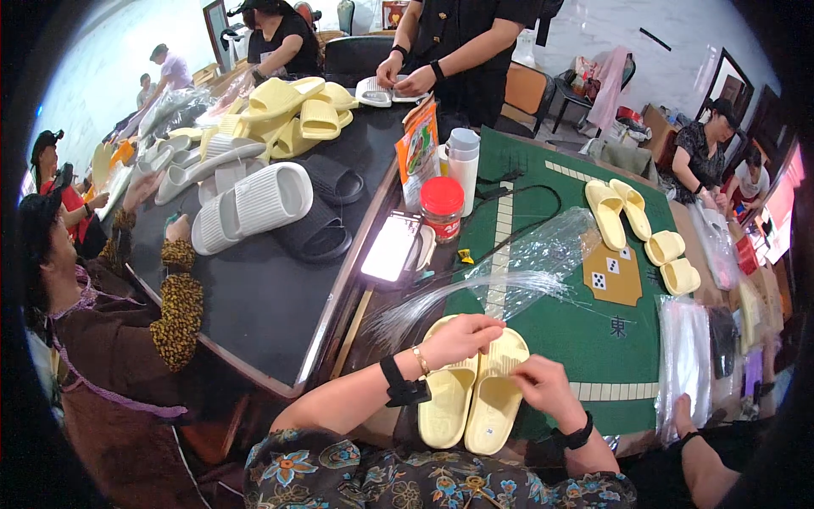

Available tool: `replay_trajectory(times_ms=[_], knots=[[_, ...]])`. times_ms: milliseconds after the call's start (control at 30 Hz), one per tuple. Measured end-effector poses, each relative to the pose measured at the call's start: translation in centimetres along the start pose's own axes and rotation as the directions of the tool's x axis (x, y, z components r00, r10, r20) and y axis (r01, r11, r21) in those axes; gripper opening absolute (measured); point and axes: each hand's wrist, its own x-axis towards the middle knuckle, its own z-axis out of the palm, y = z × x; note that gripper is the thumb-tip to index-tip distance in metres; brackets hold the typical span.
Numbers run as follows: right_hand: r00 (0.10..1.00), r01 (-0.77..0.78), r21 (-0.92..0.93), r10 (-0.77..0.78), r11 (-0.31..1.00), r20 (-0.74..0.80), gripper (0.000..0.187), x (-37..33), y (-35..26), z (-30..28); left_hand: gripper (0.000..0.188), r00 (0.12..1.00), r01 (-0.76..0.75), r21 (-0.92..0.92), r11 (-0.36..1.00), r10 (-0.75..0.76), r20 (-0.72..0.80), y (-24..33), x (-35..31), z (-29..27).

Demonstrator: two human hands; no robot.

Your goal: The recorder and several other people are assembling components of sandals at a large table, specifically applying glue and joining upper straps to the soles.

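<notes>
At the near edge of the green table (pixel 593 339), I see a pair of yellow slippers (pixel 471 394) lying side by side. My left hand (pixel 462 337) grips the toe end with curled fingers; my right hand (pixel 544 386) pinches the right slipper's strap. A clear plastic bag (pixel 543 254) lies just beyond.
</notes>
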Motion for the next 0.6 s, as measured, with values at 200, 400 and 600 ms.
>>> replay_trajectory(times_ms=[200, 400, 600], knots=[[0.999, 0.021, -0.153, -0.027, 0.988, -0.035, 0.006, -0.5, 0.4, -0.1, 0.024, 0.98, 0.033, -0.538, 0.842, -0.133, -0.148, 0.9, -2.8, -1.2], [0.983, -0.155, -0.023, 0.152, 0.988, -0.105, 0.019, 0.2, -4.4, -0.4, 0.024, 0.983, 0.08, -0.566, 0.82, -0.158, -0.091, 1.6, -5.3, 0.7], [0.994, -0.096, 0.086, 0.091, 0.992, 0.056, 0.011, -0.9, -4.7, 0.9, 0.028, 0.994, 0.11, -0.623, 0.775, -0.096, 0.056, 1.6, -7.0, 2.6]])
